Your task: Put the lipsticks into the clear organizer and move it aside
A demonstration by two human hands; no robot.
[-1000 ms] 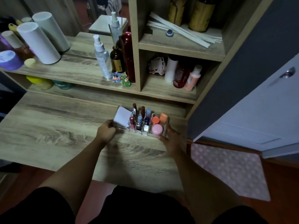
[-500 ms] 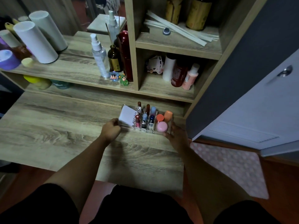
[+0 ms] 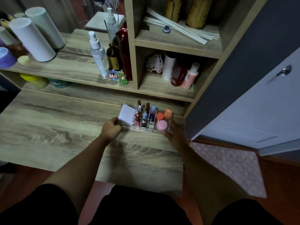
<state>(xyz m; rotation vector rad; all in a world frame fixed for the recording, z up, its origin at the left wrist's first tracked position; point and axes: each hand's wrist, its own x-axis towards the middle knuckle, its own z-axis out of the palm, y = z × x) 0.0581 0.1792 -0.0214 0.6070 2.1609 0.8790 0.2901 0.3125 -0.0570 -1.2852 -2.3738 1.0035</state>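
The clear organizer (image 3: 170,127) rests on the wooden desk, near its back right corner under the shelf unit. Several lipsticks (image 3: 144,118) stand upright in its middle slots. A white card box (image 3: 127,115) fills its left section, and small round pots, pink (image 3: 162,125) and orange (image 3: 160,116), sit in its right section. My left hand (image 3: 111,128) grips the organizer's left end. My right hand (image 3: 176,134) holds its front right corner.
The desk (image 3: 53,127) stretches left of the organizer. A low shelf edge (image 3: 162,96) hangs just behind it. On the shelves stand spray bottles (image 3: 98,54), a dark red bottle (image 3: 125,52), small figurines (image 3: 117,76) and white cylinders (image 3: 31,38). An open white door (image 3: 259,111) stands at right.
Both hands have slid the organizer to the right and toward the back of the desk, closer to the shelf unit. Both hands have stayed on the organizer.
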